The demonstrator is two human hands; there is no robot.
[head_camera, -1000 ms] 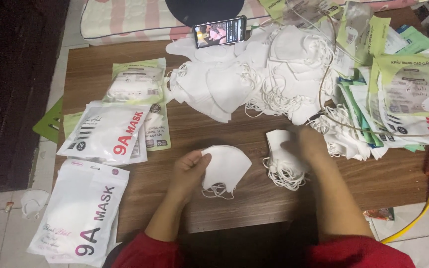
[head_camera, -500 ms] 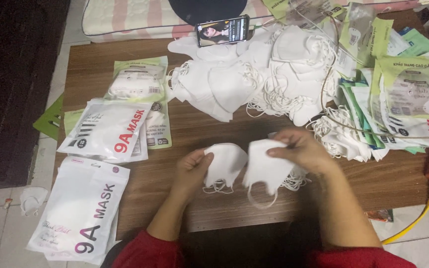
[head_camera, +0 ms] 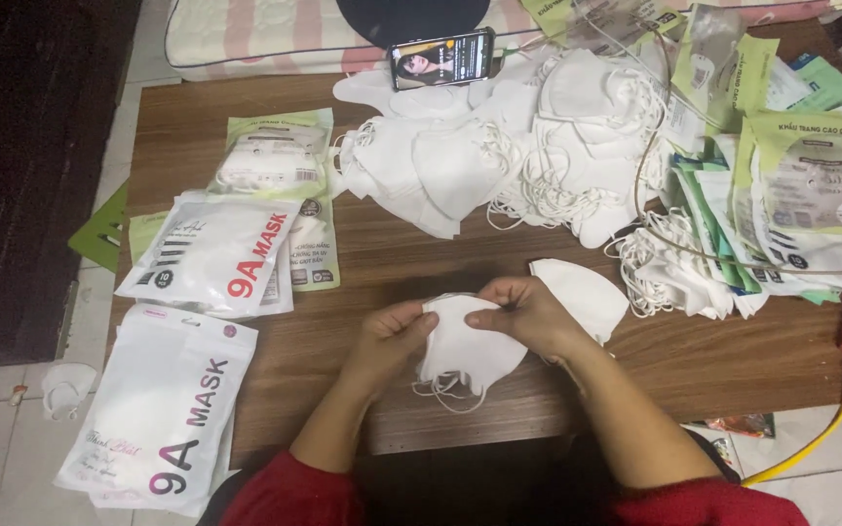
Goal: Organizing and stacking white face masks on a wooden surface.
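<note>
Two hands pinch one white mask point(head_camera: 465, 341) near the counter's point(head_camera: 392, 263) front edge: left hand point(head_camera: 397, 336) grips its left rim, right hand point(head_camera: 523, 312) its top. Another mask point(head_camera: 587, 292) lies just beside the right hand. Bare wood stays open between the packets point(head_camera: 211, 253) at left and the mask pile point(head_camera: 499, 166) behind.

Bare table point(head_camera: 363, 263) opens ahead of both hands, hemmed by loose masks point(head_camera: 499, 161) and packets point(head_camera: 211, 255)
</note>
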